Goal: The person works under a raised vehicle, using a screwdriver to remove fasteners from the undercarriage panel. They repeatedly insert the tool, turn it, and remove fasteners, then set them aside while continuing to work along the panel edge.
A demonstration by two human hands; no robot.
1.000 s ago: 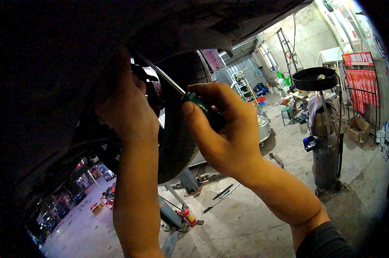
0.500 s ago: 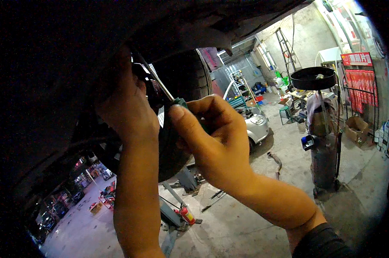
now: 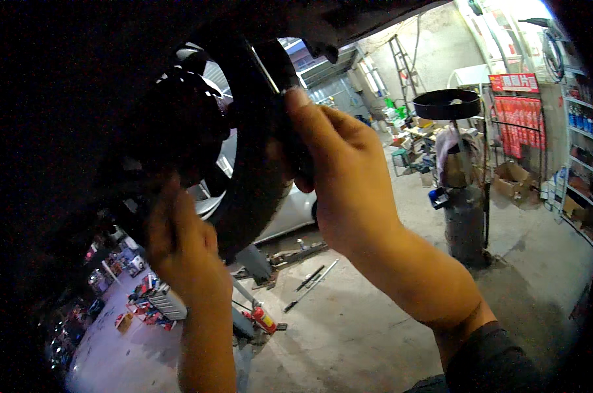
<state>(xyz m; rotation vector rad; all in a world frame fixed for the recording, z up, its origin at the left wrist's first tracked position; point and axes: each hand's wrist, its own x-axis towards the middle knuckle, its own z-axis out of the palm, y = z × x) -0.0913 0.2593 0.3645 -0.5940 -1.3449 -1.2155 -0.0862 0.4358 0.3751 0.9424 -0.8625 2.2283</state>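
Note:
My right hand (image 3: 349, 170) is closed round the handle of a screwdriver, its thumb along the top. The thin metal shaft (image 3: 263, 69) points up and left in front of a black tyre (image 3: 260, 190). Lower and to the left, my left hand (image 3: 188, 245) is raised beneath dark parts of a vehicle's underside, beside the wheel. Its fingers are loosely bent and somewhat apart, partly in shadow, and nothing shows in them. Light metal of the wheel (image 3: 211, 203) shows through the tyre's opening.
The dark underbody hangs overhead. A wheeled oil drainer with a black pan (image 3: 447, 105) stands at right, near a cardboard box (image 3: 514, 178) and shelves (image 3: 581, 157). Long tools (image 3: 313, 285) lie on the floor. A red fire extinguisher (image 3: 263, 319) stands by a lift post (image 3: 254, 262).
My left hand has come down out of the dark underbody, away from the screwdriver's shaft. My right hand has risen with the screwdriver, and the view has shifted, showing more of the wheel.

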